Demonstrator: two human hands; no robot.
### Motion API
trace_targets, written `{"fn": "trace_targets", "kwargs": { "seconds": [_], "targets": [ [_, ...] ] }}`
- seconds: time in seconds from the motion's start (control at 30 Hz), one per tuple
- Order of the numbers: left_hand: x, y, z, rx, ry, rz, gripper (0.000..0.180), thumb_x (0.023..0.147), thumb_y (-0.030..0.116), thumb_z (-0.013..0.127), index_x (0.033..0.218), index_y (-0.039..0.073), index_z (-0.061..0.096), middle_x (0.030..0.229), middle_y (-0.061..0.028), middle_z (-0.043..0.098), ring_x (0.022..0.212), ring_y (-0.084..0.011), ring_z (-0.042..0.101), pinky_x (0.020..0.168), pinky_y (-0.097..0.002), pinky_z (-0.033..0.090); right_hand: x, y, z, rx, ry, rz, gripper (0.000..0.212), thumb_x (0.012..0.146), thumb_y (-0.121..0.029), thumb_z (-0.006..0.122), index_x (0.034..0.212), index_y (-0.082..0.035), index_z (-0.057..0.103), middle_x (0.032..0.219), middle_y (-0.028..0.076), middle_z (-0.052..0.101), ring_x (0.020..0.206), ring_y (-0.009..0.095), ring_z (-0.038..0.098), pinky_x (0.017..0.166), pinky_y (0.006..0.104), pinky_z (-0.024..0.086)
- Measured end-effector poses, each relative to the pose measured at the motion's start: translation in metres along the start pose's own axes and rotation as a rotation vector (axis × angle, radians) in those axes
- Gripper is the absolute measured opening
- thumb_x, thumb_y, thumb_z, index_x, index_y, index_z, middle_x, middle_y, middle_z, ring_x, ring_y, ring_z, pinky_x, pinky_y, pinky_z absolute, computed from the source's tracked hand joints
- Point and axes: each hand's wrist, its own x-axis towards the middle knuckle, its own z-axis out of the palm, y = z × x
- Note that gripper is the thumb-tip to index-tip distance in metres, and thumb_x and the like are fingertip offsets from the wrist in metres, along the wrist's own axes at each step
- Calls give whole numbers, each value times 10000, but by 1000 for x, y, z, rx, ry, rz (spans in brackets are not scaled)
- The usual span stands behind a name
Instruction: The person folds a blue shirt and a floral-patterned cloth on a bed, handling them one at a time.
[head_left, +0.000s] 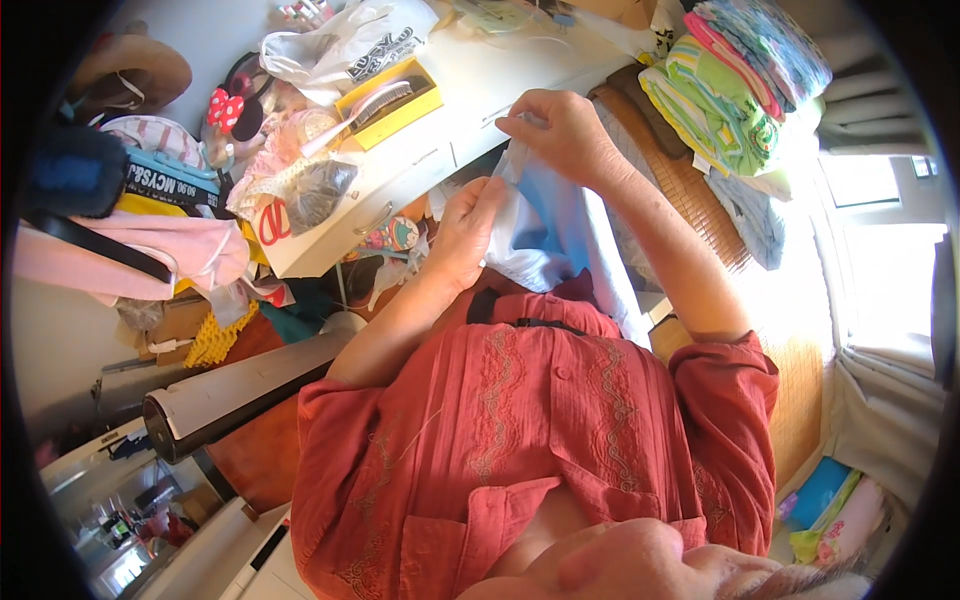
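A pale blue and white cloth (545,225) hangs over my lap and rises in folds between my hands. My left hand (465,230) is closed on its upper left edge, thumb against the fingers. Just above and to the right, my right hand (565,130) is bent at the wrist with thumb and fingertips pinched together. The cloth's top edge comes up close under those fingertips. Whatever they pinch, if anything, is too small to make out.
A white desk (500,65) with drawers stands ahead, bearing a yellow box (400,100) with a brush, a plastic bag (345,45) and clutter. Folded towels (720,100) are piled at the far right beside a woven mat (690,185). A long grey-topped bar (245,395) lies left.
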Motion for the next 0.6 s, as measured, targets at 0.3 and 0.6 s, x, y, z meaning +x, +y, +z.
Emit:
{"fn": "trace_targets", "kwargs": {
  "seconds": [0.3,0.6],
  "targets": [
    [33,-13,24,582,107,224,211,952,174,565,1052,9,650,750,33,564,610,-36,428,539,-219,356,20,66,-25,-72,-253,-36,369,782,-354,715,850,6,672,664,179,617,604,293,611,586,364,476],
    [63,-44,76,148,183,-108,240,909,197,640,1032,-7,675,981,-36,682,925,-98,599,873,-250,437,26,105,-33,209,-231,-40,372,789,-359,703,860,6,686,727,226,642,709,351,653,690,385,511]
  ]
}}
